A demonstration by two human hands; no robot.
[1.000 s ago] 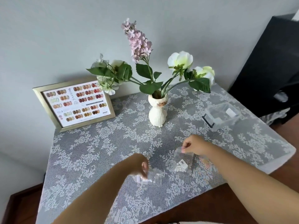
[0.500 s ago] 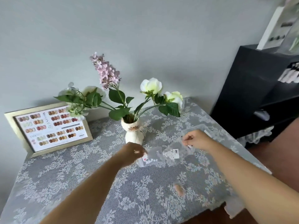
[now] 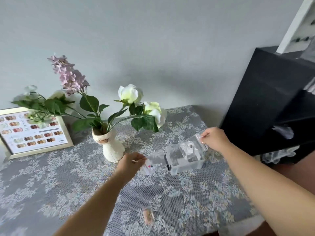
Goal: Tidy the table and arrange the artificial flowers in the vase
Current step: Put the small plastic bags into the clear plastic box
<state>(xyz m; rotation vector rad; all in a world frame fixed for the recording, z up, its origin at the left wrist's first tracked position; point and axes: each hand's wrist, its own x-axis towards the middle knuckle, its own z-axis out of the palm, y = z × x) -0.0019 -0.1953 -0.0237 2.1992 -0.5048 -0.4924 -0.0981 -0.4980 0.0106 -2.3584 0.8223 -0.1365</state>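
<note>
A white cat-faced vase (image 3: 111, 145) stands mid-table with artificial flowers in it: a lilac spray (image 3: 68, 75), white roses (image 3: 131, 94) and green leaves. My left hand (image 3: 131, 163) pinches a small clear packet (image 3: 151, 163) just right of the vase's base. My right hand (image 3: 214, 137) pinches another clear zip packet (image 3: 193, 145) and holds it over a clear plastic box (image 3: 185, 160). A third small packet (image 3: 148, 217) with beige contents lies flat near the table's front edge.
A gold-framed nail colour chart (image 3: 32, 132) leans on the wall at the back left. A black shelf unit (image 3: 272, 103) stands close to the table's right side. Grey floral lace cloth (image 3: 51, 184) covers the table.
Both hands have carried their packets away from me and to the right, toward the clear box. The right hand's packet now hangs over the box. The camera has swung right.
</note>
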